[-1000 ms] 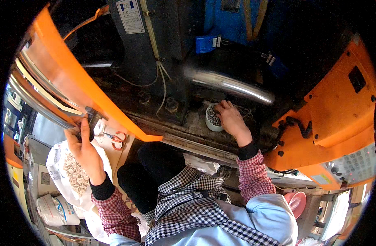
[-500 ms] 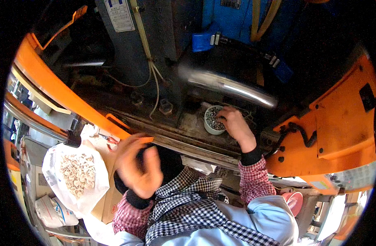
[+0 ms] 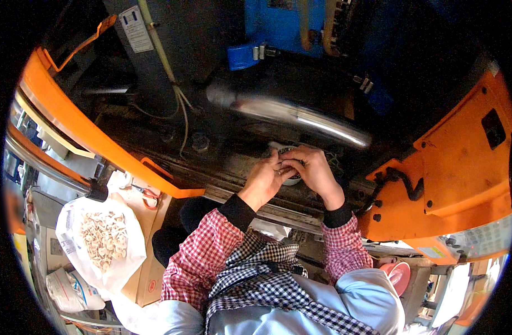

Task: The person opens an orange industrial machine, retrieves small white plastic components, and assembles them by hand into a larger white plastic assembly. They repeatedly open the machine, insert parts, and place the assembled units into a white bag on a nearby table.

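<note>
A small white cup (image 3: 292,181) stands on the machine's dark bed, largely covered by my hands. What shows of its contents at the far rim looks like small metal pieces. My left hand (image 3: 263,180) reaches in from the left, fingers bent and closed, tips meeting those of the other hand above the cup. From the right comes my right hand (image 3: 317,172), its thumb and fingers pinched together at the same spot. Whatever sits between the fingertips is too small and hidden to make out.
A long shiny metal cylinder (image 3: 300,118) lies just beyond my hands. Orange guards (image 3: 111,151) flank the machine opening. At left, a white bag (image 3: 66,223) of small beige curved pieces rests on a cardboard box (image 3: 137,282), with red-handled scissors (image 3: 151,197) nearby. A pink bowl (image 3: 400,276) sits at right.
My left hand has swung from above the box at left across to the cup, joining the right. The right hand's fingers have lifted out of the metal pieces toward the left hand.
</note>
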The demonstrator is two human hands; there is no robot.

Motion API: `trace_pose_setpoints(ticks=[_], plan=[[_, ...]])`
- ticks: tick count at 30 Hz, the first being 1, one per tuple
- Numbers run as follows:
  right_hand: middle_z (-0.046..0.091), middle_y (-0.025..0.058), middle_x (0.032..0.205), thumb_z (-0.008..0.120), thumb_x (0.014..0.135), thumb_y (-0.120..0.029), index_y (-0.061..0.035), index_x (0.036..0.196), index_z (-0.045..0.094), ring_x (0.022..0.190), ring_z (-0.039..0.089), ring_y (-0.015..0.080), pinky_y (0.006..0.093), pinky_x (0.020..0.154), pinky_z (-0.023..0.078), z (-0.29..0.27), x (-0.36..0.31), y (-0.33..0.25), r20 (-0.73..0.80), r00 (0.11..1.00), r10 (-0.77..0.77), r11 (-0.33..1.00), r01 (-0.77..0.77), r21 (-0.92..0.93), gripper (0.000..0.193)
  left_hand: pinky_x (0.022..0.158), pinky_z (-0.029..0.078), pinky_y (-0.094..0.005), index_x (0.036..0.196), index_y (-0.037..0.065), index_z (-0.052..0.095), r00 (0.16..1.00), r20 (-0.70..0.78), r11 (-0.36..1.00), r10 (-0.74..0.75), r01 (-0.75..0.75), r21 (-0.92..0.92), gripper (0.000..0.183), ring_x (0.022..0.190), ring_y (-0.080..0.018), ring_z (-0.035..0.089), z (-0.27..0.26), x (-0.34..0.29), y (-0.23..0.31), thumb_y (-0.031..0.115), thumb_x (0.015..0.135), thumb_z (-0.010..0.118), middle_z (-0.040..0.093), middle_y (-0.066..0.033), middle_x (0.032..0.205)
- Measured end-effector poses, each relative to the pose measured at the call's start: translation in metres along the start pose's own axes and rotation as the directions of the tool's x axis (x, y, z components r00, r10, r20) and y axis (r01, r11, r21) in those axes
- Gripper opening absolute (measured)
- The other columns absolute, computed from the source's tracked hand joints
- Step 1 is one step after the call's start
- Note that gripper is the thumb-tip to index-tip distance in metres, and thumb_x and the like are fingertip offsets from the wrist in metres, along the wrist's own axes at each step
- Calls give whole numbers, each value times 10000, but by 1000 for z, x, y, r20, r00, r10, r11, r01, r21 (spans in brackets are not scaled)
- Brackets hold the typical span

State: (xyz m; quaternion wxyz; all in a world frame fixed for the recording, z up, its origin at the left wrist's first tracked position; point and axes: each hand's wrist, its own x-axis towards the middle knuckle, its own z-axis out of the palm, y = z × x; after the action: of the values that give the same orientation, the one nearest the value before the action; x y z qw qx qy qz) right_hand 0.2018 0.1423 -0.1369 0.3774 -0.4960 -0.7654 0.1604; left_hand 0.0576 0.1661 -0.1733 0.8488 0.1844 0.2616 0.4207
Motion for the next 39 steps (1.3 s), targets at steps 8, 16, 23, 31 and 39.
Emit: trace_pose_setpoints(ticks=[8, 16, 23, 31, 39], plan=[[656, 147, 868, 597, 784, -133, -24, 870, 666, 762, 637, 306, 361, 701, 512, 3, -2, 9, -93, 994, 62, 998, -62, 4, 155, 956, 434, -457, 1008, -74, 507, 997, -78, 999, 30, -28, 16, 233, 997, -281, 545, -1, 3, 2, 127, 946, 408, 566, -167, 1025], [623, 146, 843, 645, 724, -4, 19, 853, 641, 787, 609, 307, 362, 680, 489, 10, -15, 28, -144, 988, 48, 957, -87, -279, 131, 976, 440, -421, 1000, -142, 504, 997, 42, 996, 64, -66, 58, 197, 1049, -334, 536, -11, -2, 9, 8, 907, 418, 519, -195, 1077], [592, 128, 818, 673, 689, -4, 2, 815, 651, 845, 557, 311, 389, 721, 470, 22, -17, 27, -211, 977, -13, 925, -68, -373, 128, 959, 442, -440, 960, -101, 565, 995, 22, 985, 94, -96, 143, 153, 1019, -301, 550, -16, -12, 18, 2, 874, 493, 581, -174, 1031], [644, 118, 904, 673, 724, -8, -4, 869, 678, 800, 595, 240, 339, 705, 476, 6, 5, -10, -173, 985, 26, 1000, -27, 1, 145, 591, 390, -210, 908, 5, 603, 994, 94, 975, -48, 26, 222, 158, 709, -116, 504, -4, -21, 30, 159, 874, 596, 574, -40, 805], [639, 161, 941, 551, 863, -117, 33, 975, 619, 894, 602, 266, 352, 788, 471, 11, 74, -12, 27, 994, -104, 979, 97, 178, 200, 508, 312, -188, 895, -33, 572, 995, 29, 982, 91, -95, 164, 192, 569, -74, 393, -14, -28, 77, 159, 888, 575, 490, -5, 704]])
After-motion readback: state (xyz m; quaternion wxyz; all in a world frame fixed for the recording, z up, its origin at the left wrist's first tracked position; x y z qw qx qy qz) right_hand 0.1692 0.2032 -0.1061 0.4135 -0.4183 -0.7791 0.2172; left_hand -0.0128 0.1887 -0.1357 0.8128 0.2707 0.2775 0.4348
